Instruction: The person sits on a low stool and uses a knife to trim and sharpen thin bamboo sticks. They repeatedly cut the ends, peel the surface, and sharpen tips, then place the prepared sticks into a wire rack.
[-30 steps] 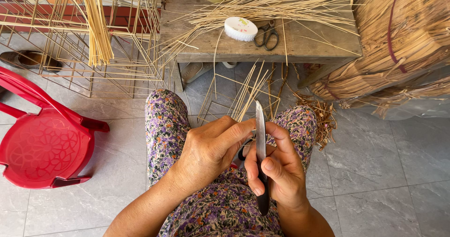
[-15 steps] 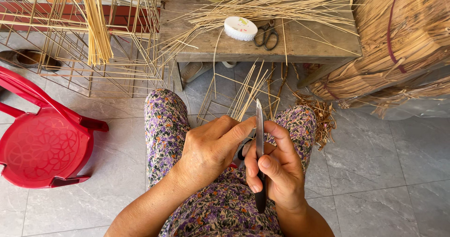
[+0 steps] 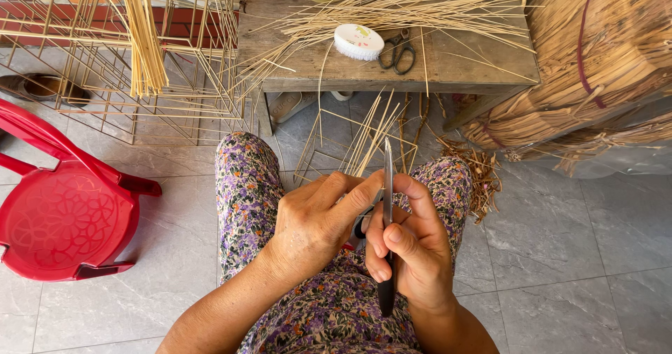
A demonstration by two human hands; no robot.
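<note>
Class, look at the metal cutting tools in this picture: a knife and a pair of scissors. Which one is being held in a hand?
The knife, gripped upright in the right hand. The scissors lie untouched on the wooden table, beside a white brush.

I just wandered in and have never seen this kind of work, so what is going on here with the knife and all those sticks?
A seated person in flowered trousers holds a long narrow steel knife upright in the right hand, blade pointing away over the lap. The left hand reaches across, its forefinger lying against the blade. Ahead stands a low weathered wooden table strewn with thin pale bamboo splints, a white oval brush and dark metal scissors. A red plastic chair sits to the left.
</note>
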